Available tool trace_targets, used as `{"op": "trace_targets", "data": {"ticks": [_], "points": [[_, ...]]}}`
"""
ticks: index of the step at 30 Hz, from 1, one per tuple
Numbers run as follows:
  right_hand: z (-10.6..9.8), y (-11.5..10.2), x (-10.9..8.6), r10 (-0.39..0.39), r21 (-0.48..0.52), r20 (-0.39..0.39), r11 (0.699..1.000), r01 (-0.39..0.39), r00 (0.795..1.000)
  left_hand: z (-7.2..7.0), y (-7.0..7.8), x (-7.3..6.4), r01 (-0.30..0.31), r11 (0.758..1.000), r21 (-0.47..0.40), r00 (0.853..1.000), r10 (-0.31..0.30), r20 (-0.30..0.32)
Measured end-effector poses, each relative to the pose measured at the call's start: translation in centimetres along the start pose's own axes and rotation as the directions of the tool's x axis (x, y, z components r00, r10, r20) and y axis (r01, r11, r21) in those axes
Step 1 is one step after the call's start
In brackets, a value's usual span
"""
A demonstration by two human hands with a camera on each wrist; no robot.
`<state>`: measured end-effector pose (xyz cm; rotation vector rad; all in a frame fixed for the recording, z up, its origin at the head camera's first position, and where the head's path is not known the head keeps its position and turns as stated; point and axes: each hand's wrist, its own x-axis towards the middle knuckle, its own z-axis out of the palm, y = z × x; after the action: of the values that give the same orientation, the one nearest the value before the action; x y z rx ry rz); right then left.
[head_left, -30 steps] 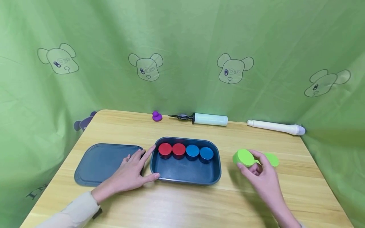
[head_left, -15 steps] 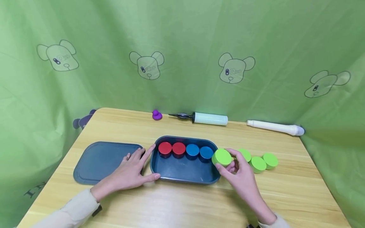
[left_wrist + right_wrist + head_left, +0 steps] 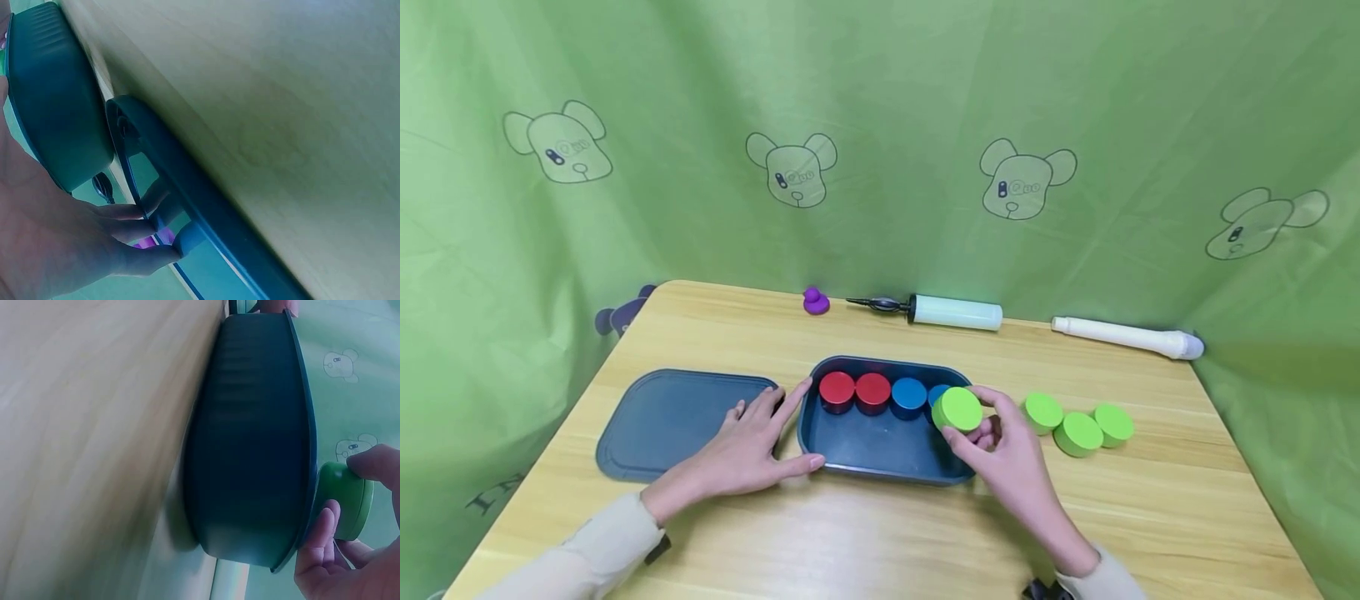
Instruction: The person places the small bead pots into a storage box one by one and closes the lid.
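Observation:
Between thumb and fingers, my right hand [image 3: 1000, 446] holds a small green round tin [image 3: 959, 409] over the right end of the dark blue box [image 3: 865, 477]. In the right wrist view the tin [image 3: 350, 500] shows a lid seam and overlaps the box's rim. Inside the box, two red tins [image 3: 872, 392] and two blue tins [image 3: 909, 397] stand in a row along the back wall; the held tin partly covers the rightmost one. My left hand [image 3: 741, 454] is spread, thumb and index finger at the box's left end, the other fingers over the edge of the dark blue lid [image 3: 662, 425].
Three more green tins [image 3: 1078, 433] stand on the table right of my right hand. Along the back edge lie a purple toy duck [image 3: 816, 301], a hand pump [image 3: 955, 312] and a white microphone-shaped stick [image 3: 1127, 336]. A green curtain [image 3: 895, 83] hangs behind.
My right hand has carried the green tin left from beside the other green tins to over the box's right end. My left hand has stayed at the box and lid.

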<state>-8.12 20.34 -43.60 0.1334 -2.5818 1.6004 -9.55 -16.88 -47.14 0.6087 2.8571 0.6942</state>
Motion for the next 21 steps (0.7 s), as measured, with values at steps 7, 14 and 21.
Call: {"op": "trace_targets", "data": {"ticks": [7,14,21], "points": [[0.9,-0.5,0.2,-0.009,0.001,0.044,1.000,0.009,0.999,0.0,-0.1,-0.1,-0.005,1.000,0.002,1.000,0.005,-0.004],[2.2,-0.7,0.6,-0.034,-0.058,0.077,0.998,0.038,0.996,0.1,-0.2,0.0,-0.002,1.000,-0.013,1.000,0.002,0.004],[3.6,-1.0,1.2,-0.052,-0.056,0.124,0.997,0.059,0.991,0.1,-0.2,0.0,-0.003,1.000,-0.019,1.000,0.003,0.004]]}}
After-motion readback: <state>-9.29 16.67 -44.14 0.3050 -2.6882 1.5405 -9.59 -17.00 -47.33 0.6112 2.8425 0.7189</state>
